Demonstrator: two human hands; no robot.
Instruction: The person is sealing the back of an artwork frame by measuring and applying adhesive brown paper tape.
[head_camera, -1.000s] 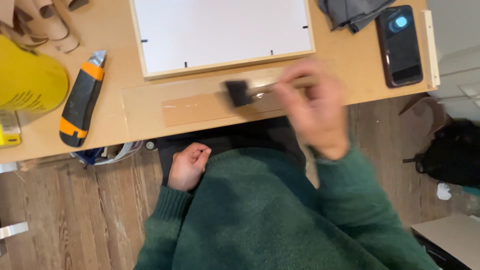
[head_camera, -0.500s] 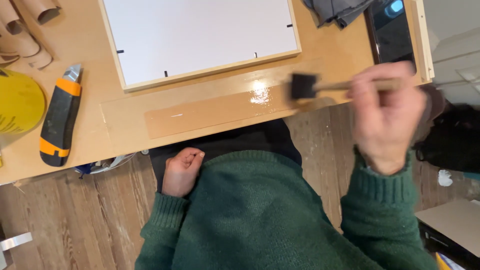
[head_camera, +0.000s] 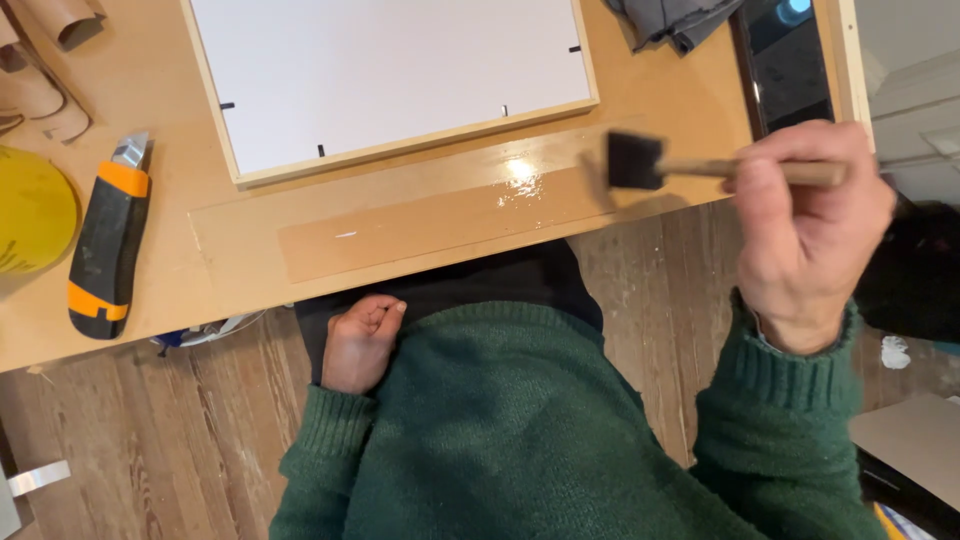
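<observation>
From the head view, your right hand (head_camera: 810, 230) has its fingers closed around the wooden handle of a black foam brush (head_camera: 634, 160), held over the right end of the glossy wet strip (head_camera: 440, 220) on the desk (head_camera: 160, 250). Your left hand (head_camera: 360, 340) rests in your lap, loosely curled and holding nothing.

The right hand (head_camera: 810, 225) held a foam brush (head_camera: 634, 160) by its wooden handle, over the right end of a wet, shiny brown strip (head_camera: 440, 215) on the table (head_camera: 160, 240). The left hand (head_camera: 360, 340) rested curled on the lap. A box cutter (head_camera: 105, 240) lay at the left.
</observation>
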